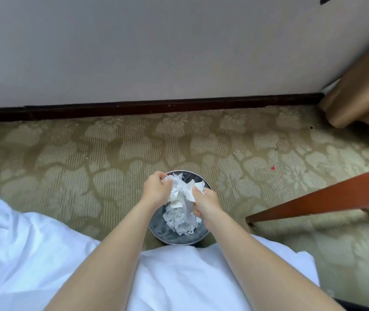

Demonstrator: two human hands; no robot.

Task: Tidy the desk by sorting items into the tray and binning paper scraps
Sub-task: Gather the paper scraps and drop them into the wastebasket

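A round metal bin [198, 239] with a dark liner stands on the carpet just in front of me. Both hands are over its opening. My left hand [155, 188] and my right hand [203, 203] grip a bundle of crumpled white paper scraps [180, 190] between them, fingers curled round the sheets. More crumpled paper [180, 219] lies inside the bin below the held bundle. The desk top and the tray are out of view.
A brown wooden desk edge [327, 196] slants in at the right. White cloth [22, 250] covers the lower left and my lap. A grey wall with dark skirting [147, 106] runs behind; a tan curtain [363, 86] hangs at the right. A small red speck [272, 168] lies on the carpet.
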